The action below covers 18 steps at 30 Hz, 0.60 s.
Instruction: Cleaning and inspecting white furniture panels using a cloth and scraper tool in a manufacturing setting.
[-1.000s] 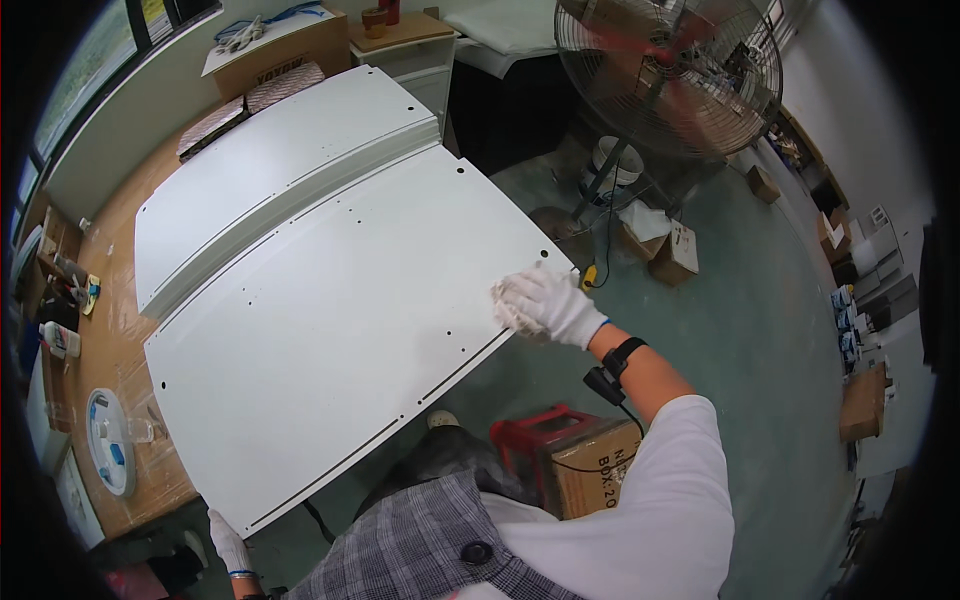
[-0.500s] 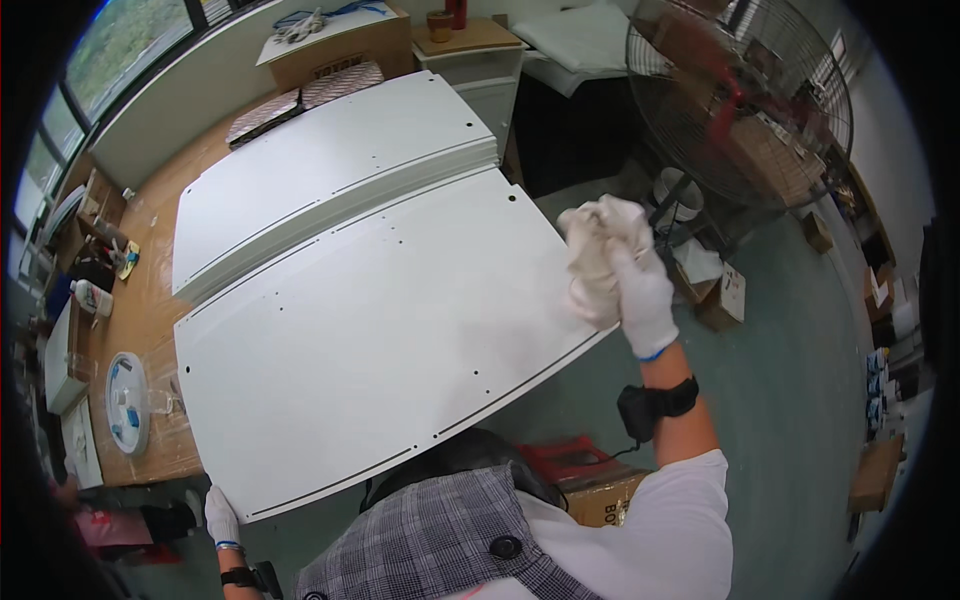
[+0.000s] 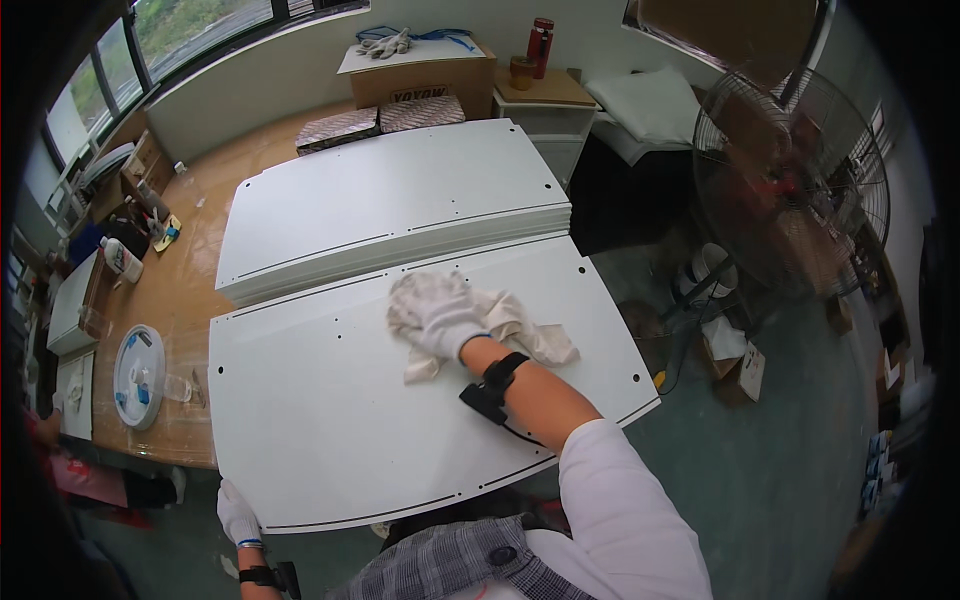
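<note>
A large white panel [image 3: 330, 420] with small drilled holes and dark grooves along its edges lies flat in front of me. My right hand [image 3: 440, 315], in a white glove, presses a crumpled cream cloth [image 3: 535, 335] onto the panel near its far edge. Part of the cloth is hidden under the palm, and its loose end trails to the right. At the panel's near left corner my left hand [image 3: 238, 515], also gloved, grips the edge; some of its fingers are out of sight. Just beyond lies a stack of similar white panels [image 3: 390, 190].
A wooden table [image 3: 190, 300] bears a round white lid [image 3: 140, 375], a white bottle [image 3: 122, 260] and, at the back, a cardboard box [image 3: 425, 85]. To the right stands a large caged fan [image 3: 790, 185], with a small carton [image 3: 740, 375] on the floor. Part of another person [image 3: 90, 480] shows at lower left.
My right hand has swept the cloth left from the panel's right edge to the middle of its far half. The left hand stays at the near left corner. The whole view has shifted.
</note>
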Tool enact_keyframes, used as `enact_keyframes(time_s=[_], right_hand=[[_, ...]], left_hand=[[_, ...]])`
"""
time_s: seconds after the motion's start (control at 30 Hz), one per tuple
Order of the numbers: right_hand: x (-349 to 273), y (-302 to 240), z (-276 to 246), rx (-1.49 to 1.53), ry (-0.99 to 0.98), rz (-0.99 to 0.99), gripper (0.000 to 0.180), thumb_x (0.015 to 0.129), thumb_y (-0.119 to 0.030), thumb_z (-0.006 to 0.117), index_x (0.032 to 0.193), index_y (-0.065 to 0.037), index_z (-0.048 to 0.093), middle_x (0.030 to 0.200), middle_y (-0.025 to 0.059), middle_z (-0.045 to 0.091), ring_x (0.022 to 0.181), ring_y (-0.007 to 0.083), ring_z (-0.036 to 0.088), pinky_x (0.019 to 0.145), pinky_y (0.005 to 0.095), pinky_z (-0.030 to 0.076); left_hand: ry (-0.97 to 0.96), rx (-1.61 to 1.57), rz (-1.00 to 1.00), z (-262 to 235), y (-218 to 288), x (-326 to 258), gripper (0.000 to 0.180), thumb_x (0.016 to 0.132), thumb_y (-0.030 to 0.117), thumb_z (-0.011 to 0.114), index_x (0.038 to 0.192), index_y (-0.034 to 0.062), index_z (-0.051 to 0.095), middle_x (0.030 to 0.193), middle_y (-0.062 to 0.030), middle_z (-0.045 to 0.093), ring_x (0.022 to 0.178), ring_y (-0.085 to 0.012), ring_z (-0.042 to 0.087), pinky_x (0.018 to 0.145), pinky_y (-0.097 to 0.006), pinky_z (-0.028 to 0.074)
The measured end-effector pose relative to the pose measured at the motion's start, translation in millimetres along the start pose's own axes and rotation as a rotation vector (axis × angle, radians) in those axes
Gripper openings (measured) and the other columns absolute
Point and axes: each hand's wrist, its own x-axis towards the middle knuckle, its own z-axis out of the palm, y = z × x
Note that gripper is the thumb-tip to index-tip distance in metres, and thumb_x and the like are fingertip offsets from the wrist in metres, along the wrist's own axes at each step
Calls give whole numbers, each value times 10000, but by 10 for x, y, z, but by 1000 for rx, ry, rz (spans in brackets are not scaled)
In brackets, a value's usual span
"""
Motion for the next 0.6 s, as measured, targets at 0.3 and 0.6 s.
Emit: enact_keyframes(time_s=[0.3,0.6], right_hand=[[-952,2623,-319,47,103,998,463,962,-423,292,1191,-147,585,1208,121,604,1106,322,569,916,441,457],[-1713,3017,-1451,1730,595,260,396,980,-333,453,1272,-66,471,1119,69,599,857,221,613,674,311,529]], left_hand=[[11,-27,-47,-36,-5,-81,522,990,433,330,1033,-14,595,988,-234,637,925,-425,591,789,-434,469],[26,215,-165,-182,202,-155,541,967,478,304,967,27,603,999,-243,624,961,-454,566,798,-504,463]])
